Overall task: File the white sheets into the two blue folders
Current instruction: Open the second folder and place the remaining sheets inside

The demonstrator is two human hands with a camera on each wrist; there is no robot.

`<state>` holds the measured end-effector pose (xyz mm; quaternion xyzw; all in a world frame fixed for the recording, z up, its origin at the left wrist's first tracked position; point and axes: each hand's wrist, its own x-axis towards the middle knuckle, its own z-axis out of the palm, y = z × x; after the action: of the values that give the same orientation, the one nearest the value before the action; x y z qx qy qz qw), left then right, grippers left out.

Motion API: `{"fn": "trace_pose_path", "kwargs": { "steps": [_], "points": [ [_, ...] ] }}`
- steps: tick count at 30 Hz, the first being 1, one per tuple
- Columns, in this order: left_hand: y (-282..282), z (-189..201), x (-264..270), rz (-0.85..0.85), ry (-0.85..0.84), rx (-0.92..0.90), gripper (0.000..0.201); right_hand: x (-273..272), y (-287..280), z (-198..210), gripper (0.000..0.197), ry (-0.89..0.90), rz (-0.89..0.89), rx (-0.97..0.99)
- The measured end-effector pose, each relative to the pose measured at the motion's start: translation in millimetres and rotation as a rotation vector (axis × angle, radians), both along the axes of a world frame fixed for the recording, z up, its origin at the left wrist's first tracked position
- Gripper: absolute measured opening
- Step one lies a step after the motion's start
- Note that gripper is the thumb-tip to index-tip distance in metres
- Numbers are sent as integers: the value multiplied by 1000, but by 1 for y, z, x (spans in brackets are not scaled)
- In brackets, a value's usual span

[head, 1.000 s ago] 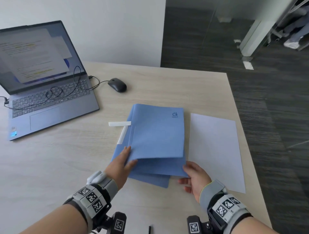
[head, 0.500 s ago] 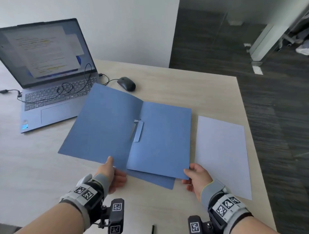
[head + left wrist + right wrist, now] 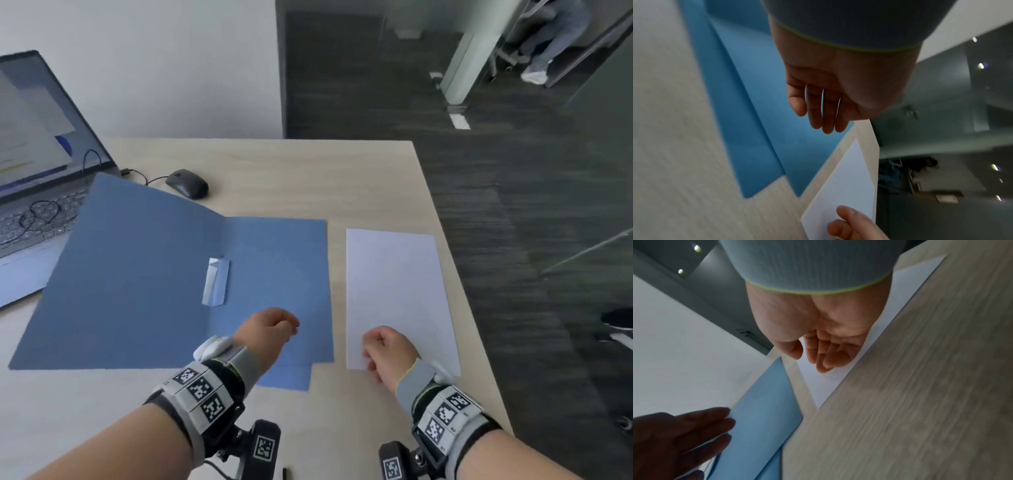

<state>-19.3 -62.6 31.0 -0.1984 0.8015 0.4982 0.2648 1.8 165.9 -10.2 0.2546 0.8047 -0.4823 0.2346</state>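
One blue folder lies wide open on the table, with a white fastener strip at its spine. A second blue folder lies beneath it, only its near corner showing. The white sheets lie just right of the folders. My left hand hovers over the open folder's right half, fingers hanging loosely and holding nothing. My right hand is over the sheets' near left corner, fingers loosely curled and fingertips at the paper.
An open laptop with a cable across its keys stands at the far left, partly under the folder's cover. A black mouse lies behind the folder. The table's right edge runs close beside the sheets, with dark carpet beyond.
The top folder's cover has swung over and now lies flat to the left. My left hand let it go and moved right. My right hand left the folder for the white sheets.
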Motion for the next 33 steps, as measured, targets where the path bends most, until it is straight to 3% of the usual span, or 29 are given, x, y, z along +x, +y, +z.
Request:
{"fn": "trace_pose_path", "kwargs": {
  "steps": [6, 11, 14, 19, 22, 28, 33],
  "points": [
    [77, -11, -27, -388, 111, -261, 50, 10, 72, 13, 18, 93, -185, 168],
    [120, -51, -45, -643, 117, -544, 72, 25, 132, 3, 39, 88, -338, 407],
    [130, -61, -45, -738, 131, -638, 75, 33, 151, -3, 53, 7, -390, 383],
    [145, -67, -42, -827, 181, -669, 78, 37, 169, -14, 60, -113, -494, 125],
    [154, -67, -39, -896, 192, -643, 77, 35, 175, -17, 34, -161, -480, 78],
    [172, -65, -28, -959, 242, -591, 69, 35, 177, -16, 15, -33, -537, 60],
    [177, -52, -32, -837, 214, -469, 68, 31, 175, -9, 21, 123, -453, 172]
  ]
}}
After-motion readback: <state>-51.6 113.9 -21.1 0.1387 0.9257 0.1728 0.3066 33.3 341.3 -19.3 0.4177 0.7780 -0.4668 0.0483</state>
